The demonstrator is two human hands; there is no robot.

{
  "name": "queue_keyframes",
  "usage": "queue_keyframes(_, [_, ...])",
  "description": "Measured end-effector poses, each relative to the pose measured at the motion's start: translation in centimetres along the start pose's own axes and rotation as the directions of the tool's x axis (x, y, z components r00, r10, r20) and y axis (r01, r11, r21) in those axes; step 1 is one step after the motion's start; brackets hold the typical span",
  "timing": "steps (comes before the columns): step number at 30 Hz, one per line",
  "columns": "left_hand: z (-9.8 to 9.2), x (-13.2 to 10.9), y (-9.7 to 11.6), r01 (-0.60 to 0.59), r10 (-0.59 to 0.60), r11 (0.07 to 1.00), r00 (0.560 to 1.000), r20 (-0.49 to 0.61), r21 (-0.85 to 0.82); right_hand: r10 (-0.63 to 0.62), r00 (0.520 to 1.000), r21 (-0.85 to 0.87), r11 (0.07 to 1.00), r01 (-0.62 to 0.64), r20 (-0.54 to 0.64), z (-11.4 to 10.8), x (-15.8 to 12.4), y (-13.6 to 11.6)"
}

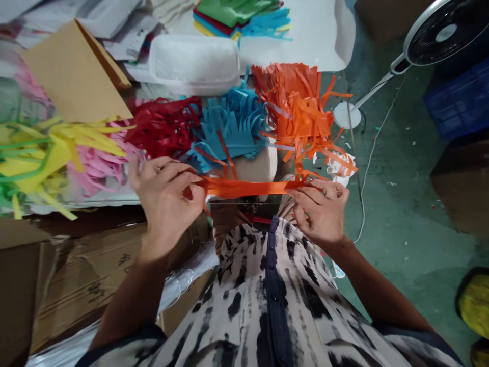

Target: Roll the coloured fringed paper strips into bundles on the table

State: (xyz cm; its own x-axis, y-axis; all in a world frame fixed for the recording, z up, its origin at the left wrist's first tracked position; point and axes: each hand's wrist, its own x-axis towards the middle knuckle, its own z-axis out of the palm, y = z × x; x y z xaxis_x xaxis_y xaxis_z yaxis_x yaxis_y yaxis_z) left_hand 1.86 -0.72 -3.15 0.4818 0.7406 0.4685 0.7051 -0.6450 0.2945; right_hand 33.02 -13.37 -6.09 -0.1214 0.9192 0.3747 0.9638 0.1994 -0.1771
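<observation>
An orange paper strip is stretched level between my two hands, in front of my shirt. My left hand is closed on its left end, fingers pinched. At the other end, my right hand grips it with fingers curled over. Loose orange strands hang near the right hand. Just beyond the strip lie a bundle of blue fringed paper and orange fringed paper. Dark red shredded strips sit beyond my left hand, with pink strips and yellow strips farther left.
A white plastic tub stands behind the bundles, beside a folded tan card. Stacked coloured tissue sheets lie at the back. On the right are a fan, its cable and a blue crate. Cardboard boxes sit lower left.
</observation>
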Motion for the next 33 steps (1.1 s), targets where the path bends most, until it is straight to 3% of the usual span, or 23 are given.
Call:
queue_keyframes(1, [0.3, 0.0, 0.9, -0.002, 0.006, 0.999, 0.997, -0.081, 0.051, -0.014, 1.0, -0.012, 1.0, 0.014, -0.006, -0.1, 0.3, -0.1])
queue_keyframes(3, [1.9, 0.2, 3.6, -0.172, 0.172, 0.985, 0.985, 0.002, -0.027, -0.024, 1.0, -0.034, 0.999, 0.024, 0.009, -0.4, 0.8, -0.2])
queue_keyframes(5, [4.1, 0.6, 6.5, -0.358, 0.374, 0.922, 0.922, 0.098, -0.15, -0.018, 0.998, -0.048, 0.999, 0.021, 0.066, -0.8, 1.3, -0.4])
queue_keyframes(8, [6.6, 1.2, 8.9, -0.327, 0.358, 0.926, 0.918, 0.168, -0.187, -0.025, 0.993, -0.055, 0.998, 0.031, 0.116, -1.3, 1.9, -0.3])
queue_keyframes(11, [7.3, 1.4, 8.5, -0.223, 0.268, 0.946, 0.947, 0.178, -0.236, -0.05, 0.99, -0.046, 0.997, 0.056, 0.133, -1.3, 2.3, 0.3])
queue_keyframes(17, [6.6, 1.3, 6.7, -0.129, 0.198, 0.938, 0.962, 0.19, -0.322, -0.115, 0.979, -0.036, 0.992, 0.123, 0.17, -0.6, 3.0, 1.3])
queue_keyframes(27, [6.7, 2.3, 6.4, -0.162, 0.172, 0.985, 0.963, 0.208, -0.064, 0.024, 0.987, -0.043, 0.999, -0.018, 0.16, 0.3, 2.6, 0.7])
queue_keyframes(33, [5.7, 2.2, 4.5, -0.033, 0.051, 0.997, 0.967, 0.251, -0.076, 0.145, 0.969, 0.009, 0.989, -0.15, 0.198, -0.3, 3.3, 0.6])
